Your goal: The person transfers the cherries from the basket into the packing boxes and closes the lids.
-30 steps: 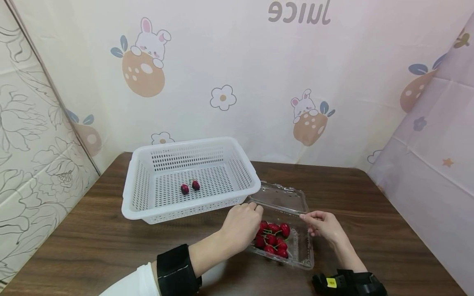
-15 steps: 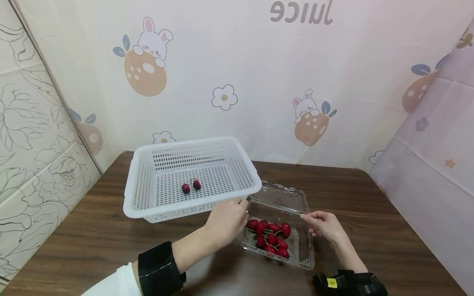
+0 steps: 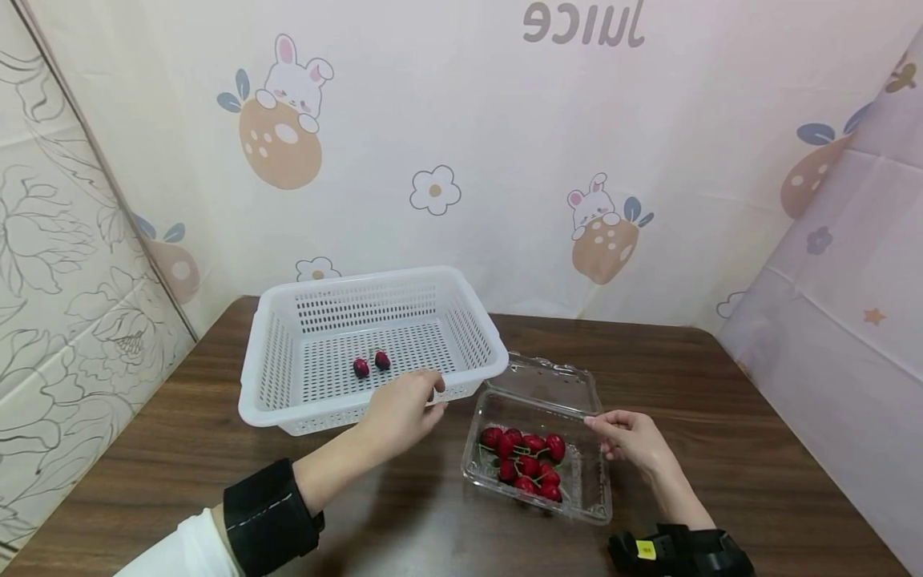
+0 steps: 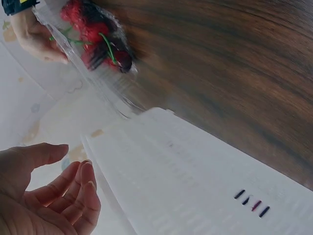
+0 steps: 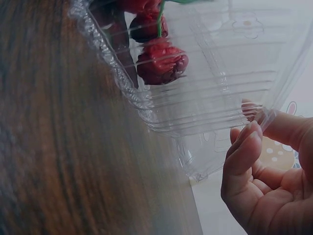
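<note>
A white perforated basket point(image 3: 248, 377) stands on the brown table with two dark cherries point(image 3: 371, 365) on its floor. To its right lies an open clear clamshell box point(image 3: 591, 501) holding several red cherries point(image 3: 526, 465). My left hand point(image 3: 435, 397) hovers at the basket's front rim. In the left wrist view its fingers point(image 4: 83, 186) are loosely curled beside the basket wall point(image 4: 186, 181), and no cherry shows between them. My right hand point(image 3: 594, 423) pinches the clamshell's right edge. The right wrist view shows thumb and forefinger point(image 5: 247, 147) on the clear plastic point(image 5: 205, 98).
The clamshell's lid point(image 3: 551, 385) lies flat behind the box, against the basket's right corner. Patterned curtains close in the table point(image 3: 721, 417) at the back and on both sides. A black band point(image 3: 270, 513) is on my left wrist, and a black device point(image 3: 678, 553) on my right.
My left hand has left the cherries in the clamshell and moved left and up to the basket's front rim. The right hand has stayed on the clamshell edge.
</note>
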### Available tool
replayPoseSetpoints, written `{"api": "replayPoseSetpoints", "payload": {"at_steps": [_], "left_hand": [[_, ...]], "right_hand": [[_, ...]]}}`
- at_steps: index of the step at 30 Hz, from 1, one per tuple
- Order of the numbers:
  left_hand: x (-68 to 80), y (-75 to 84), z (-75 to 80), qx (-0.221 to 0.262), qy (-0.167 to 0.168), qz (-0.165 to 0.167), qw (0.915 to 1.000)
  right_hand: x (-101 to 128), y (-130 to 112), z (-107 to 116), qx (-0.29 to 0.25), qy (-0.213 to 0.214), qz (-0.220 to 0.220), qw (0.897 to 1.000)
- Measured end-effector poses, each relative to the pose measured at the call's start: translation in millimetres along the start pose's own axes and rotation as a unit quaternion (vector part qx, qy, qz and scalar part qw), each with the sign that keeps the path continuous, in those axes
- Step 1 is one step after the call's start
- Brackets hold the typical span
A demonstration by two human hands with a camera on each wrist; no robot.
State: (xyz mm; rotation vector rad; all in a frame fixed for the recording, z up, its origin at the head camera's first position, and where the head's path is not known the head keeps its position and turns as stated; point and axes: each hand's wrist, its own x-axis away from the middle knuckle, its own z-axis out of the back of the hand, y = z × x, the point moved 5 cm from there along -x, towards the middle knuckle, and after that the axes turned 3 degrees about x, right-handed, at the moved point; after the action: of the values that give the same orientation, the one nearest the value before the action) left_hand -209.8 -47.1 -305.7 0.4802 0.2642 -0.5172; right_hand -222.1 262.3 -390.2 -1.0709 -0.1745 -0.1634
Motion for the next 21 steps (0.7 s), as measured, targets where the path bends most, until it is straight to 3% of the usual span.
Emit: {"api": "replayPoseSetpoints", "payload": {"at_steps": [11, 21], "left_hand": [[-2.1, -22.3, 13.9, 0.101, -0.019, 0.033, 0.9942], [-4.0, -47.1, 24.3, 0.097, -0.019, 0.077, 0.9922]], "right_hand": [[-1, 0, -1, 0.006, 0.0, 0.004, 1.0], [0, 0, 0, -0.004, -0.003, 0.001, 1.0]]}}
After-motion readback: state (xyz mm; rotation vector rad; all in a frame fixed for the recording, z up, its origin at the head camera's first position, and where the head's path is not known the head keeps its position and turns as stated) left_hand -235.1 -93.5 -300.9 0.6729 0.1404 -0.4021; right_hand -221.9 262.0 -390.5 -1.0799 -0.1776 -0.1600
